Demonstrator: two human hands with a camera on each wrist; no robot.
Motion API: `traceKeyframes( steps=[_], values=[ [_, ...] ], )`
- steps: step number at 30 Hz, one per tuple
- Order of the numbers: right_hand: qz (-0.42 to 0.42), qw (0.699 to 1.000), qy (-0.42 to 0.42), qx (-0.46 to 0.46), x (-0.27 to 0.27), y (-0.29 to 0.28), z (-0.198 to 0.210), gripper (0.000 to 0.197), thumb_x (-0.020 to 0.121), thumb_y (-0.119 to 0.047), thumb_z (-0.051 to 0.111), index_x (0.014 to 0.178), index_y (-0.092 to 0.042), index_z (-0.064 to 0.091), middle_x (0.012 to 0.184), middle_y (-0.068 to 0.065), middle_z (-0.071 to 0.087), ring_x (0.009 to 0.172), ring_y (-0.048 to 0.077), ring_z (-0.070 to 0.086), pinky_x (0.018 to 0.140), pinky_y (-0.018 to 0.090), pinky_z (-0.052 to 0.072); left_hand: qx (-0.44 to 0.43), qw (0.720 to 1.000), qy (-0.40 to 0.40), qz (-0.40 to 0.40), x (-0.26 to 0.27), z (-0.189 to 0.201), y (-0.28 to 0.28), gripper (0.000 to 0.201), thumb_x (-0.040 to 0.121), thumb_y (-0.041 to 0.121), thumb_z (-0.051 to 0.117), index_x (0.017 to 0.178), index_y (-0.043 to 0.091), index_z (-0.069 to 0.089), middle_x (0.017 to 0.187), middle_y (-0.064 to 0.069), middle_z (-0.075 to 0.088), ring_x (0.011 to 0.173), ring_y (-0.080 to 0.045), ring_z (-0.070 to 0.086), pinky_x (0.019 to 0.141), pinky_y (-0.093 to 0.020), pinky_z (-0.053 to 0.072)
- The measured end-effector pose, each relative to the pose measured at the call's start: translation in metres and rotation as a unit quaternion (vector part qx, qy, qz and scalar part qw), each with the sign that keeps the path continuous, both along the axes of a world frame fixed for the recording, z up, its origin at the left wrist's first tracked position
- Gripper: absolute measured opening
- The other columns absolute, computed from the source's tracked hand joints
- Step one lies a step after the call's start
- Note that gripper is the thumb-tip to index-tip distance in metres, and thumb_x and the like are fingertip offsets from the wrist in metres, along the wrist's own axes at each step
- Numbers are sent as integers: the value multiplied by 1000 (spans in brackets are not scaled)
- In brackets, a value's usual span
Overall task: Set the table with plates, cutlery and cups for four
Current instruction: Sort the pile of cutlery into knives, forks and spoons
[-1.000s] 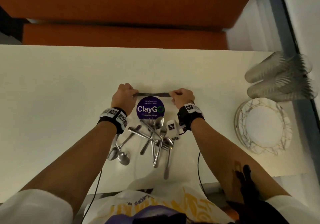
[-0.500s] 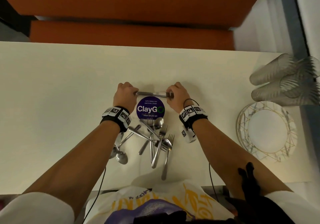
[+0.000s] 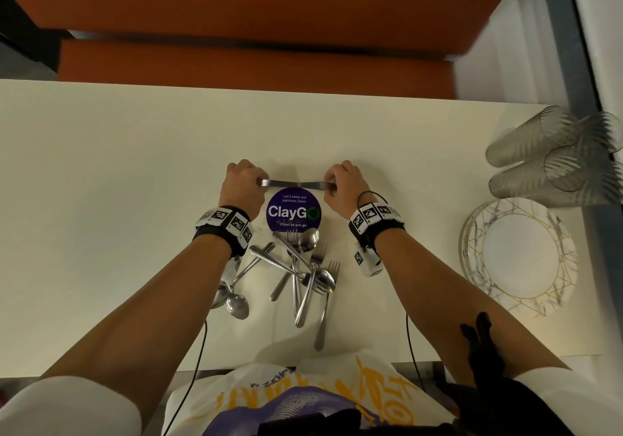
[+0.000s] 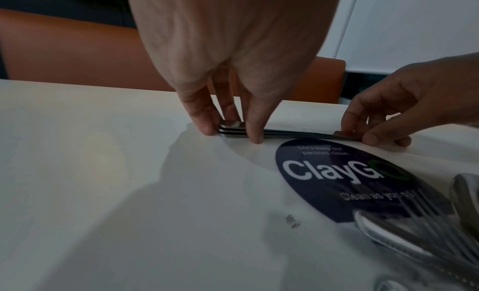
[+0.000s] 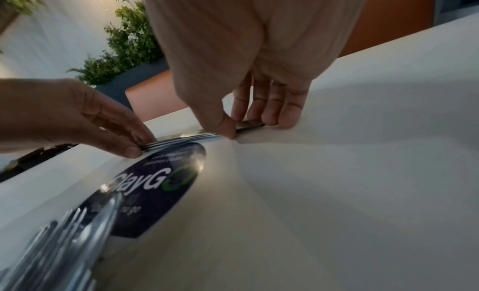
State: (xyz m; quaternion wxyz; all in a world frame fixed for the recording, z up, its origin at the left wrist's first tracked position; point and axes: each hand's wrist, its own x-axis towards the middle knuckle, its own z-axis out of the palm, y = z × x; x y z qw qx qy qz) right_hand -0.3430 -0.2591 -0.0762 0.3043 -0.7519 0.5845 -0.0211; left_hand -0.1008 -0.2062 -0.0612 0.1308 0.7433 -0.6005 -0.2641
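Pinching from both ends, the left hand and the right hand hold a small stack of knives flat on the table, just far of the round purple sticker. Each hand has thumb on the near side and fingers on the far side of the stack, curled tight around it. Squaring the ends like this most likely serves to line the pieces up before they are shared out to four places.

Near of the sticker lies the loose pile of forks and spoons, crossed over one another and unsorted. To the right, near the table's edge, sits the stack of plates, with the cups lying on their sides just far of it. None of these is laid at a place yet, so the setting looks barely begun.

From the head view the held thing reads as a single dark strip. The left wrist view shows several thin layers stacked at the end under the left fingers, so it is more than one piece. The right wrist view shows the right thumb pressing the other end, and potted greenery beyond the table, which the head view does not catch.
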Motion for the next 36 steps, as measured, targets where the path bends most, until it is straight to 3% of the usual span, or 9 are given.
traceKeyframes(
  steps=[3,7,12,15,19,22,26,30,36],
  values=[
    [-22,1000,1,7,0,2,1,32,83,-13,67,114,-14,59,120,5,51,109,21,46,83,26,41,4,1000,16,1,2,-1,2,29,88,3,77,117,7,76,118,-12,64,114,-32,50,87,-30,41],
    [-36,999,1,18,0,3,3,39,81,-14,69,118,-15,58,123,7,48,111,24,47,90,32,49,3,999,34,-4,7,3,9,39,88,7,78,125,12,71,125,-9,62,118,-31,50,94,-29,38],
    [-60,998,4,16,-2,6,9,42,81,-18,68,121,-16,56,128,8,45,114,26,45,90,32,48,-38,998,36,23,21,7,25,36,92,16,73,128,14,68,130,-10,59,121,-31,52,96,-35,45],
    [-78,996,-1,-31,-3,14,13,35,83,-18,65,117,-15,59,126,10,48,113,27,45,88,29,42,-40,997,45,55,31,9,39,28,95,16,67,123,12,69,126,-11,62,118,-30,54,94,-35,45],
    [-91,992,-40,-80,5,32,18,19,82,-13,63,101,-17,65,109,5,58,101,25,51,88,39,50,-28,997,45,54,42,8,63,19,95,14,63,112,17,72,109,-5,68,104,-26,59,91,-37,50],
    [-67,991,-78,-87,17,52,23,11,86,-11,65,95,-17,65,100,0,61,98,19,53,82,38,54,-7,997,58,47,46,8,83,13,96,18,64,104,20,73,100,-1,71,93,-22,63,86,-36,53],
    [-36,990,-120,-66,43,81,31,12,84,-11,69,92,-20,66,99,-6,59,101,16,56,81,31,56,26,997,66,19,49,8,110,6,94,24,69,95,20,74,90,3,71,87,-20,63,83,-40,56],
    [3,991,-133,-27,77,110,32,15,83,-7,65,88,-21,68,89,-5,64,89,14,58,80,34,55,62,996,27,-61,56,9,136,7,87,37,75,87,31,74,83,12,69,85,-17,60,82,-39,53],
    [58,991,-106,50,115,154,25,13,85,-14,62,89,-26,64,88,-9,60,87,12,56,80,37,55,53,984,10,-168,78,10,167,31,72,9,66,91,30,79,104,7,68,96,-23,52,85,-37,47]
  ],
)
